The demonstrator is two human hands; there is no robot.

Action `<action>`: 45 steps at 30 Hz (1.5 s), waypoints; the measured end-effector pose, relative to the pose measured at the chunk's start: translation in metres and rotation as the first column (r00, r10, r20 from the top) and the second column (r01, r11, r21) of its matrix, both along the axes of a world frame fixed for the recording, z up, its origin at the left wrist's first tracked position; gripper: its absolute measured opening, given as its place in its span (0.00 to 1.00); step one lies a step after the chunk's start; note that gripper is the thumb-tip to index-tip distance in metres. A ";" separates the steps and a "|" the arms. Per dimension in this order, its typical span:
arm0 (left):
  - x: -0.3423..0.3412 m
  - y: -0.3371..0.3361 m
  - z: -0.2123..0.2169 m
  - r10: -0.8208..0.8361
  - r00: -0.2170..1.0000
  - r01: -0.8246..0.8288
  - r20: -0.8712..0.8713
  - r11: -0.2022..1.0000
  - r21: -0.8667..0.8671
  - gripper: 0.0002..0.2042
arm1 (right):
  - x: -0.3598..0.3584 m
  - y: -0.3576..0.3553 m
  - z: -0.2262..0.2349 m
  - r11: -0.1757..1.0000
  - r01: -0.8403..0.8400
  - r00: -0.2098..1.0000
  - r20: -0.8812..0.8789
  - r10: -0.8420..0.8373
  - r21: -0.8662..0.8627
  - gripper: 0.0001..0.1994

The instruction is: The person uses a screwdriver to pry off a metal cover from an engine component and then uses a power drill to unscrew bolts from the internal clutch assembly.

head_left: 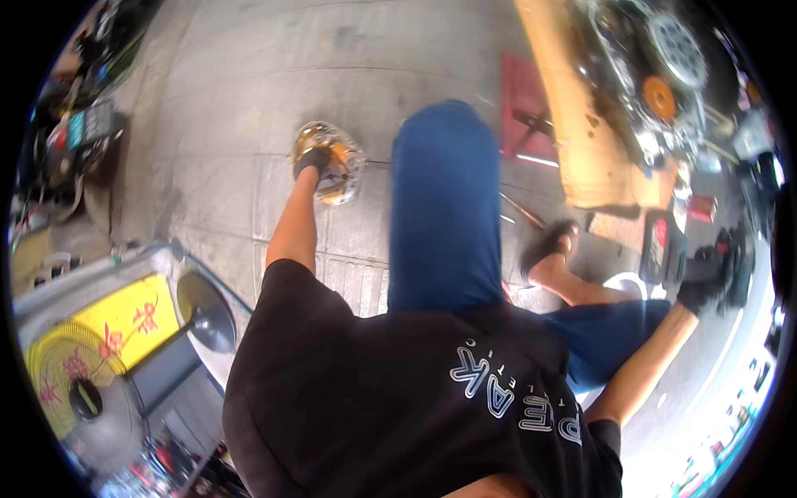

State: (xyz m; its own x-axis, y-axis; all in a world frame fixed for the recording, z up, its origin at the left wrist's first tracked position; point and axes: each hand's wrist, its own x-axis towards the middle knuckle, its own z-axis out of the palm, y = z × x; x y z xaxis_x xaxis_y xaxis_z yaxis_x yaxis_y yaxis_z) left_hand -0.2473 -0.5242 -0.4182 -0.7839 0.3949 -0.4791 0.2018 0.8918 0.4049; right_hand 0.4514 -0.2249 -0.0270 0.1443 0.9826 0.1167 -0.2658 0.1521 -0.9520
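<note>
Out over the floor, ahead and to my left, my left hand (312, 161) is in a dark glove. Its fingers appear closed on a round, shiny gold-and-clear thing (339, 174), which may be plastic-wrapped; its exact kind does not show. Far to the right, my right hand (701, 288), also in a dark glove, reaches down beside my knee. It seems closed at a bulky black object (739, 261); blur hides the fingers and what they grip. Just left of that hand lies a black case-like thing with a red patch (662, 247).
At the upper right, an engine with exposed gears (660, 98) rests on oil-stained cardboard (591, 170). A red piece (523, 108) and a screwdriver-like tool (525, 211) lie left of it. At the lower left stand a fan (81, 390) and a grey bin (162, 257). Machinery (75, 149) lines the left.
</note>
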 end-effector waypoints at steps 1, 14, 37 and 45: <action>-0.013 -0.013 -0.011 -0.124 0.991 0.128 0.043 0.987 -0.096 0.20 | -0.003 0.004 -0.003 0.999 -0.048 0.999 -0.012 0.048 -0.018 0.24; 0.001 0.204 0.302 -0.805 0.556 0.808 -0.207 0.582 -0.091 0.16 | -0.011 -0.004 -0.017 0.981 -0.189 0.963 -0.204 0.178 -0.039 0.18; 0.368 0.184 0.028 -0.883 -0.315 0.898 0.348 -0.397 -0.193 0.18 | 0.013 -0.064 -0.031 0.961 0.046 0.999 0.010 -0.045 -0.272 0.28; 0.314 0.211 0.256 -0.837 -0.303 0.936 0.455 -0.351 -0.021 0.18 | -0.016 -0.067 -0.029 0.982 -0.019 0.919 0.384 0.092 -0.190 0.22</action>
